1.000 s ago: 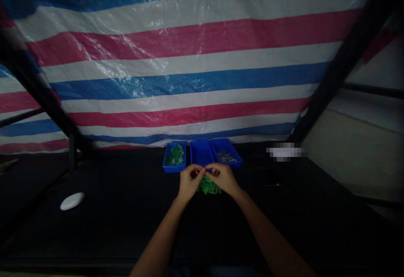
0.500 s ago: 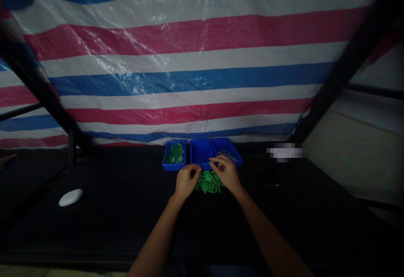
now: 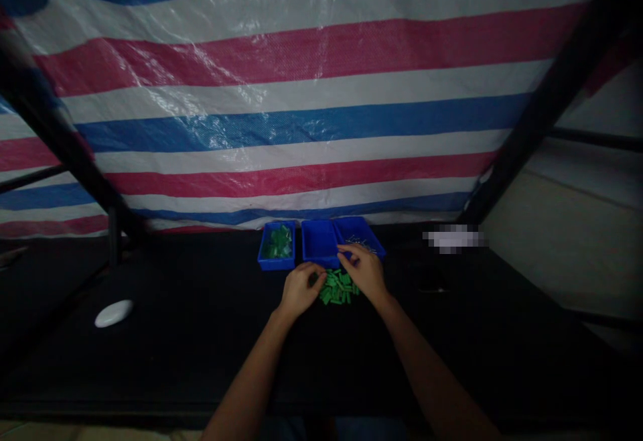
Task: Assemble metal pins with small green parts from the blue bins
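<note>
**A:** Left hand (image 3: 301,290)?

**B:** Curled, fingers bent inward, right at the edge of a loose heap of small green rectangular pieces (image 3: 339,287). Pinching anything? Impossible to tell, with the fingertips hidden behind the knuckles.

**A:** And the right hand (image 3: 364,272)?

**B:** Fingers stretched forward, not spread wide, tips at the near edge of the trays, around the join of the middle blue tray (image 3: 317,243) and the right blue tray (image 3: 369,250). Nothing clearly pinched, though too dark and small to be sure.

**A:** Heap's position?

**B:** On the black counter (image 3: 201,360), between the two hands, just in front of the middle and right blue trays.

**A:** Tray contents?

**B:** More green pieces in the left blue tray (image 3: 276,246), set just beside the middle one. Small metal pieces (image 3: 359,242) in the right blue tray, too small to name.

**A:** Farther out?

**B:** A white oval object (image 3: 114,313) on the counter, well to the left. A blurred pale patch (image 3: 455,238) well to the right. Behind everything, a red, white and blue striped tarpaulin (image 3: 301,92).
</note>
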Action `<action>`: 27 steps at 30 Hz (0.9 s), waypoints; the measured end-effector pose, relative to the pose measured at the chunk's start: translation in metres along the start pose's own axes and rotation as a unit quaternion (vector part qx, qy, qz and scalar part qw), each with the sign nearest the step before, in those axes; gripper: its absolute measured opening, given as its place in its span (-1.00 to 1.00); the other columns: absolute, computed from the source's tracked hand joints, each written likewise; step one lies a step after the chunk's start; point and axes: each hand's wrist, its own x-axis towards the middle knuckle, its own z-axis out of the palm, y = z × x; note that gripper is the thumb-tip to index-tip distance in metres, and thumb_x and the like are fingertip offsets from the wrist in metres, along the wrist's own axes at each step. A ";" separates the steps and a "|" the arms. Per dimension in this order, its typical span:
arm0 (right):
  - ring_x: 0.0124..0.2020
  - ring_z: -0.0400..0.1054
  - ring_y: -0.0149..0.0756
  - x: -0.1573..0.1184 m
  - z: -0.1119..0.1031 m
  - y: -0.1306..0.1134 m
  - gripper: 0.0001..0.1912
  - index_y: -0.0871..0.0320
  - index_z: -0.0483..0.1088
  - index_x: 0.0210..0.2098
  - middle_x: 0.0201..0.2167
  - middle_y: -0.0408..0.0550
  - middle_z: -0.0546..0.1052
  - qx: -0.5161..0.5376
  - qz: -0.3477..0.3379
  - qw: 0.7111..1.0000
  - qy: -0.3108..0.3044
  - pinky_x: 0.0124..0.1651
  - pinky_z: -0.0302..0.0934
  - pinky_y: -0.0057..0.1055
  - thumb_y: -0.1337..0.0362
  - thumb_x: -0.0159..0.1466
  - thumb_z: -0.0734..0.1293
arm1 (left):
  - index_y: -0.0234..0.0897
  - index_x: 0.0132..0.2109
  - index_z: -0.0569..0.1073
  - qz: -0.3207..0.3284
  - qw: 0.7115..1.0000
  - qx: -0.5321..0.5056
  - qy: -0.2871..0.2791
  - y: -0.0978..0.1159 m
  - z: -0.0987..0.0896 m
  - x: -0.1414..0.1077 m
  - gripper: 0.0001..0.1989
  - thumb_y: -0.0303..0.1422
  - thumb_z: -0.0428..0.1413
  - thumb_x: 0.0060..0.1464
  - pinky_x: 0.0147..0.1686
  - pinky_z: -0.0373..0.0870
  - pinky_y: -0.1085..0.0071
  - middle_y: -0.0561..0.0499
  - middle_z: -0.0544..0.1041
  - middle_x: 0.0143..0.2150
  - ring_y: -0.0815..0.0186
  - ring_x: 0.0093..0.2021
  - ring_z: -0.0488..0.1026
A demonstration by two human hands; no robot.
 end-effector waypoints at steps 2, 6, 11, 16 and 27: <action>-0.52 0.28 -0.43 0.003 -0.013 0.003 -0.75 0.10 0.44 -0.27 -0.34 -0.10 0.50 0.003 0.008 1.000 -0.019 -0.36 0.18 -0.46 0.20 0.13 0.21 | -0.25 -0.35 0.41 -0.004 1.000 -0.003 0.003 -0.001 0.000 0.000 -0.82 -0.33 -0.06 0.06 -0.29 0.27 0.46 0.02 0.47 -0.33 0.34 -0.30 0.38; -0.50 0.32 -0.38 -0.001 -0.042 0.017 -0.77 0.09 0.46 -0.33 -0.42 -0.11 0.52 -0.031 0.045 0.986 -0.159 -0.41 0.15 -0.46 0.16 0.08 0.24 | -0.25 -0.34 0.41 -0.016 1.000 -0.003 0.010 -0.002 0.001 -0.001 -0.82 -0.33 -0.07 0.07 -0.33 0.26 0.47 0.03 0.47 -0.33 0.36 -0.33 0.37; -0.35 0.36 -0.30 -0.020 -0.056 0.031 -0.70 0.08 0.44 -0.25 -0.38 -0.09 0.51 -0.100 0.093 0.953 -0.272 -0.33 0.14 -0.45 0.13 0.04 0.28 | -0.25 -0.33 0.41 -0.035 0.999 0.037 0.014 -0.004 0.001 -0.002 -0.80 -0.33 -0.08 0.07 -0.31 0.25 0.47 0.03 0.46 -0.32 0.35 -0.30 0.37; -0.33 0.35 -0.28 -0.025 -0.042 0.035 -0.62 0.08 0.42 -0.21 -0.38 -0.09 0.49 -0.093 0.075 0.952 -0.282 -0.28 0.13 -0.42 0.09 -0.02 0.33 | -0.23 -0.27 0.41 -0.041 0.992 0.119 -0.002 -0.007 0.000 -0.003 -0.80 -0.29 -0.07 0.07 -0.22 0.24 0.41 0.00 0.44 -0.27 0.30 -0.21 0.34; -0.52 0.26 -0.43 -0.020 -0.010 0.036 -0.55 0.11 0.37 -0.11 -0.53 -0.18 0.42 0.035 0.020 0.952 -0.303 -0.47 0.08 -0.54 0.20 -0.02 0.35 | -0.24 -0.18 0.42 -0.030 0.983 0.181 -0.013 -0.005 0.005 -0.006 -0.67 -0.16 -0.12 0.08 -0.18 0.22 0.32 -0.08 0.38 -0.24 0.23 -0.21 0.32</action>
